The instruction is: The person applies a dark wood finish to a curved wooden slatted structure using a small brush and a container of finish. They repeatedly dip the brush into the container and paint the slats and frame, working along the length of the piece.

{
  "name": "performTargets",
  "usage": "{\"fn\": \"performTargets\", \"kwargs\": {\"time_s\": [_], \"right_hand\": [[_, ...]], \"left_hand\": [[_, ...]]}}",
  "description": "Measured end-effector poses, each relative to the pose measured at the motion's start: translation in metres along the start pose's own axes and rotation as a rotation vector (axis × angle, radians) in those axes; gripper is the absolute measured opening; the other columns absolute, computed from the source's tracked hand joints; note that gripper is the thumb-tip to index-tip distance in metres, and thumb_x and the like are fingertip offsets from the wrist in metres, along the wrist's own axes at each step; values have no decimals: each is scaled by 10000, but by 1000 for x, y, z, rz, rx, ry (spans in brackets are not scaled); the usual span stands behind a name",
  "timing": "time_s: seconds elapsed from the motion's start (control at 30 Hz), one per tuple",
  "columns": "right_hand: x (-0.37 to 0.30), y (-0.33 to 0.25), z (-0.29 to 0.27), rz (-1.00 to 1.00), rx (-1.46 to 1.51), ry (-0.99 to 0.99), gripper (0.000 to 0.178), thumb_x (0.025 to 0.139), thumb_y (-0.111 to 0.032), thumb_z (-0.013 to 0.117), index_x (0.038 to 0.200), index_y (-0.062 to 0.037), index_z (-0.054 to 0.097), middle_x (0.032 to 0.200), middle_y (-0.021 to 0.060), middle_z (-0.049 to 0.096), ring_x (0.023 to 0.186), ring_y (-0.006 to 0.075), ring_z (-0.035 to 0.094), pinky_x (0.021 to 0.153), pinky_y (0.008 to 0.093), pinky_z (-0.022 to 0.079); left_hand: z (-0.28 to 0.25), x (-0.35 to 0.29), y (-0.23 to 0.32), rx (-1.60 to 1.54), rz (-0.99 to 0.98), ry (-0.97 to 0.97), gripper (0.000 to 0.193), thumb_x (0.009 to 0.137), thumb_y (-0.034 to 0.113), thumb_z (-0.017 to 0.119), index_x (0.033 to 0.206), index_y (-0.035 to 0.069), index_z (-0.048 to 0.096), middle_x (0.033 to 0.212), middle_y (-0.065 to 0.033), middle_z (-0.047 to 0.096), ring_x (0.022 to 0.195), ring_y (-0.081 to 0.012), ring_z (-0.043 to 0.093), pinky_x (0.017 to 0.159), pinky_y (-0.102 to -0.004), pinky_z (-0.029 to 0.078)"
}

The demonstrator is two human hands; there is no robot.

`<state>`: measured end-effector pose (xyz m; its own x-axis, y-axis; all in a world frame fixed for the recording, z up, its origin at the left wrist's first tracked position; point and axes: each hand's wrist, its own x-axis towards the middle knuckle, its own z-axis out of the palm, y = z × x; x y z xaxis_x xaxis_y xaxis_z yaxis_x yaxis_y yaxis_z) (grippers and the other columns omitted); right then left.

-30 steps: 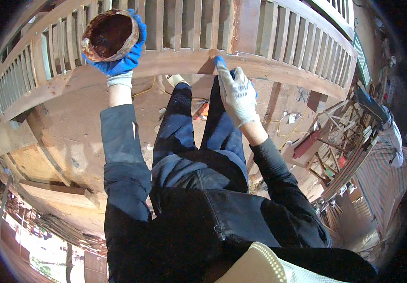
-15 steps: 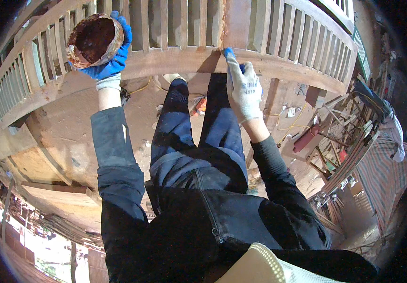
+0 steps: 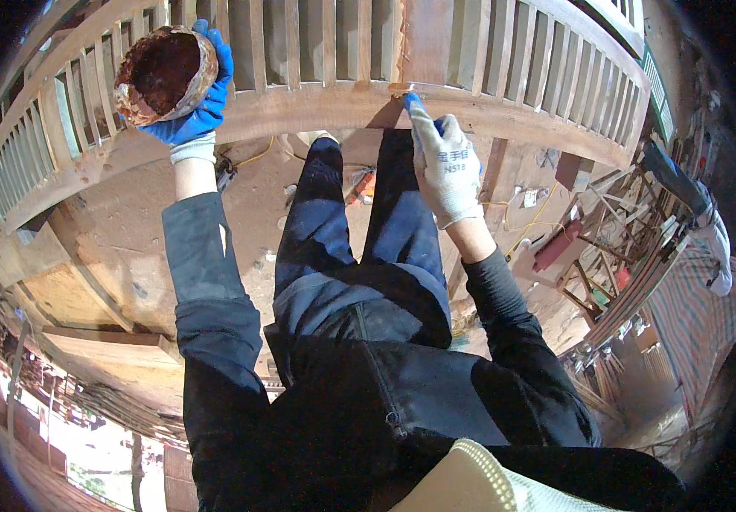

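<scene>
A round, crusted bowl (image 3: 167, 77) with dark reddish-brown paste inside is gripped from its right side by my left hand (image 3: 206, 102), in a blue-coated glove. It is tilted so that its inside faces me, over the left part of a slatted wooden frame (image 3: 317, 107). My right hand (image 3: 447, 166), in a white and blue glove, is at the frame's near rail, thumb and index finger forward, the other fingers curled. A small tan patch or tool tip (image 3: 401, 88) shows just beyond the fingertip; which it is I cannot tell. Brown paste (image 3: 402, 51) lines the joint beside a wide upright board (image 3: 426, 43).
My legs (image 3: 317, 205) stand under the frame's near rail. Boards (image 3: 112, 341) lie on the floor at left. To the right are a yellow cord (image 3: 532, 226), a dark red cylinder (image 3: 558, 246), scrap wood (image 3: 594, 282) and a striped sheet (image 3: 692, 299).
My right hand has drawn back slightly from the rail, toward me and to the right, and the tan patch now shows there. My left hand and the bowl have shifted a little left.
</scene>
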<state>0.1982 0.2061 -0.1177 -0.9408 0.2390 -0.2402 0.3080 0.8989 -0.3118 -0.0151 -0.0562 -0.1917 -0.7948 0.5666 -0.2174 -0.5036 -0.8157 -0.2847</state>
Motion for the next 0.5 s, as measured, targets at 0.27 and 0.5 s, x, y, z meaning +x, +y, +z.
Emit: {"fn": "performTargets", "kwargs": {"time_s": [0.27,0.5], "right_hand": [[0,-1,3,-7,-22,-16,486,897,-91,559,1371,-185,512,829,148,526,704,319,584,620,424,483],[6,7,2,51,0,106,483,908,-133,545,1380,-212,486,851,147,532,717,329,596,592,437,489]], "left_hand": [[-1,2,2,-36,-12,7,707,854,377,594,1414,11,368,1467,-229,378,1328,-430,380,1088,-617,308],[2,2,3,-47,-17,40,733,818,387,625,1407,20,386,1458,-223,395,1322,-432,384,1090,-617,311]]}}
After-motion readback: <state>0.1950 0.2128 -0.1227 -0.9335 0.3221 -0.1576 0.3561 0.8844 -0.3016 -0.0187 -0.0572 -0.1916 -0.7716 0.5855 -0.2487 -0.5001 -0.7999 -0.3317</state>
